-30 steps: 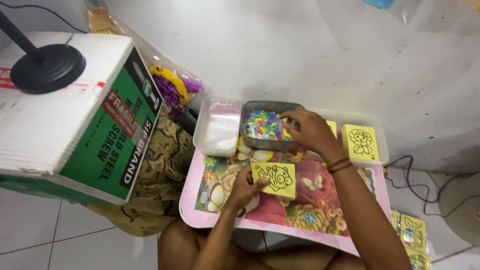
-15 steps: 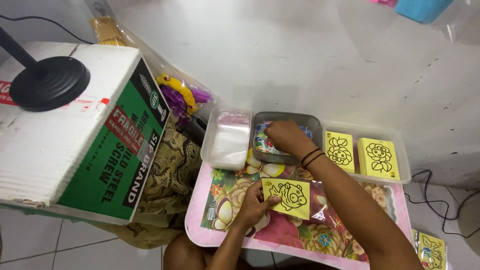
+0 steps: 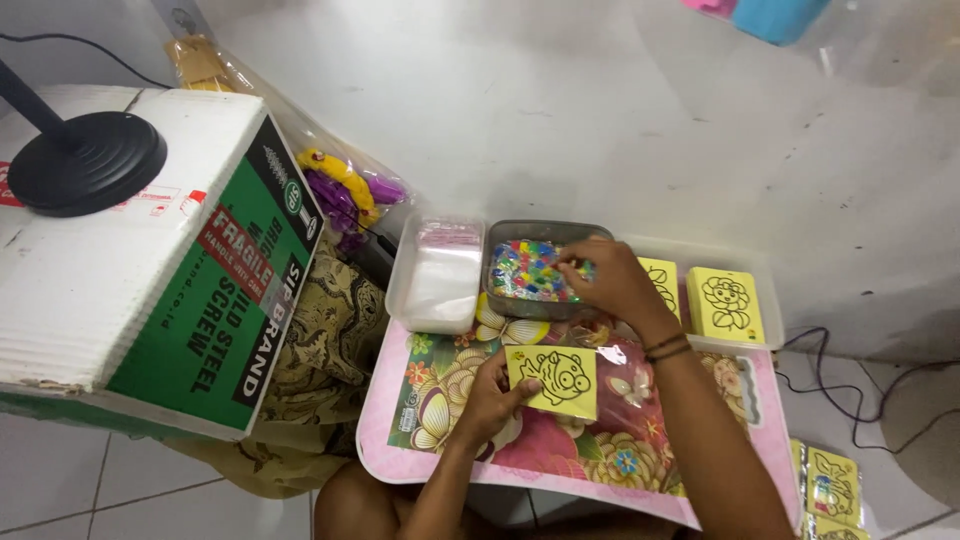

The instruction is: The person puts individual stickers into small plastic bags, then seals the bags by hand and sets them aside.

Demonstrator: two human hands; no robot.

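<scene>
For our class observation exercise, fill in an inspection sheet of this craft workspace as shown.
Surface: pink floral lap tray across the knees.
Job's things: yellow card with black animal outline; grey tub of multicoloured pieces.
Clutter: clear tub of plastic bags, more yellow cards, cardboard box.
Grippers: left hand holds the card; right hand reaches into the grey tub.
Cables: black cable on the floor.
Surroundings: white wall, tiled floor.

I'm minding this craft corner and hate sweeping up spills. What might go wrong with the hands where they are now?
The right hand reaches into the grey tray of coloured pieces, which sits partly on the flowered lap tray; a nudge may tip it and scatter pieces. The left hand pinches the yellow picture card only by its edge, so it may slip. The lap tray seems to rest on the person's legs, so shifting could slide everything.
</scene>
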